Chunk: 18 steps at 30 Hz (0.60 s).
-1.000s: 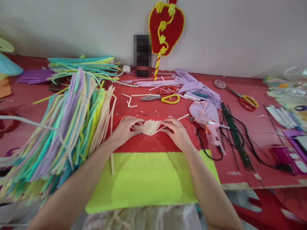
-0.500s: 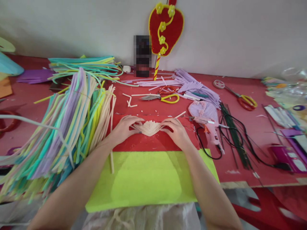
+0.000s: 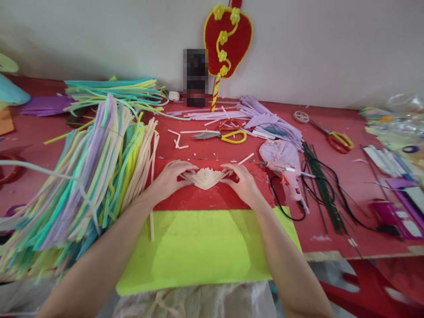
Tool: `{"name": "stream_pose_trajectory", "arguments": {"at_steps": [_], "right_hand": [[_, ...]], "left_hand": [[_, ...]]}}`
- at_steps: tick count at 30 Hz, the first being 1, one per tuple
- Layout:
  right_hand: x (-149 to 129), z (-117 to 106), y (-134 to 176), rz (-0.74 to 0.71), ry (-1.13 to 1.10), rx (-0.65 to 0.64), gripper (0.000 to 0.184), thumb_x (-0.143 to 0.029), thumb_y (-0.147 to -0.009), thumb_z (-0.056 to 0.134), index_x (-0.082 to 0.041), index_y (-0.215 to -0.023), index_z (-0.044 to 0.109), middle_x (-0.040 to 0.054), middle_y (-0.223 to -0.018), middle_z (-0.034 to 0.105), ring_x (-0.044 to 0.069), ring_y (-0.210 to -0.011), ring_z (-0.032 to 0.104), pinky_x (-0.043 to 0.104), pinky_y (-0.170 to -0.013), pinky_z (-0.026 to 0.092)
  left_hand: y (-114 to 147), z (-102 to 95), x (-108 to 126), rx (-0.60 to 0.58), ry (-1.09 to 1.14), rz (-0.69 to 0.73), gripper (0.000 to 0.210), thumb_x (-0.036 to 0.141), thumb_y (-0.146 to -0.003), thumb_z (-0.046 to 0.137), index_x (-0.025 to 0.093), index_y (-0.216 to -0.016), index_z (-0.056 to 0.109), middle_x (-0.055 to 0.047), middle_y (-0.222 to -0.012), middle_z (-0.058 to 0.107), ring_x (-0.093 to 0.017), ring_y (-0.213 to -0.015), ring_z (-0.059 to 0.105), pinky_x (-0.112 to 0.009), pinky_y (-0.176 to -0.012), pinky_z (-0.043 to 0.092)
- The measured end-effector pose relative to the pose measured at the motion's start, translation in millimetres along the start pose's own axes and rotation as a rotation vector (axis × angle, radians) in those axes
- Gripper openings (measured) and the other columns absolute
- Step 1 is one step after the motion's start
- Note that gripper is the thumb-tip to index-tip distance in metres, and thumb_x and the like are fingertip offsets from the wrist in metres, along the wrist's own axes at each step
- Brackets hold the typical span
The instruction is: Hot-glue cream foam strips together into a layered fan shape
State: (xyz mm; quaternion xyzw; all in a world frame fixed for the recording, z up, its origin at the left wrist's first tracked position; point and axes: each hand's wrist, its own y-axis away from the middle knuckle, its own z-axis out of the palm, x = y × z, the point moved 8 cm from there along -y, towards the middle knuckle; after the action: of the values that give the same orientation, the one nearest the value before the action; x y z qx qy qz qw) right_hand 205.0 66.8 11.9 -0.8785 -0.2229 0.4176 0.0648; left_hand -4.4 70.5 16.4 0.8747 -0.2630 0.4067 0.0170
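A fan of cream pipe cleaners (image 3: 206, 178), bent into nested V shapes, lies on the red mat between my hands. My left hand (image 3: 175, 176) pinches its left ends, thumb below and fingers above. On the other side my right hand (image 3: 240, 179) grips the right ends the same way. The point of the V faces me. Just beyond my right fingers, a loose cream stick (image 3: 247, 158) slants away. Scissors with yellow handles (image 3: 233, 136) rest farther back, beside bent cream pieces (image 3: 178, 140).
Bundled coloured pipe cleaners (image 3: 96, 176) pile up on the left; lilac ones (image 3: 265, 115) lie at the back. A pink glue gun (image 3: 291, 181) with its black cord sits to the right, near green stems (image 3: 323, 190). A lime sheet (image 3: 205, 251) covers the front edge.
The view has shifted very slightly. Both hands keep their hold on the cream fan, which looks a little wider spread at its sides.
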Motion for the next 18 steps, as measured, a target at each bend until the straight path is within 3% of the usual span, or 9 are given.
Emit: {"name": "stream_pose_trajectory", "arguments": {"at_steps": [18], "right_hand": [[3.7,0.0,-0.1,0.038,-0.009,-0.012,0.033,-0.024,-0.081,0.069,-0.027,-0.112,0.059,0.0038,-0.101,0.066,0.022,-0.097,0.061,0.040,-0.089,0.048]], "left_hand": [[1.4,1.2,-2.6,0.002,-0.023,0.013,0.040,0.029,-0.079,0.072,0.024,-0.117,0.060,-0.004,-0.106,0.069,-0.020,-0.101,0.061,-0.041,-0.097,0.040]]}}
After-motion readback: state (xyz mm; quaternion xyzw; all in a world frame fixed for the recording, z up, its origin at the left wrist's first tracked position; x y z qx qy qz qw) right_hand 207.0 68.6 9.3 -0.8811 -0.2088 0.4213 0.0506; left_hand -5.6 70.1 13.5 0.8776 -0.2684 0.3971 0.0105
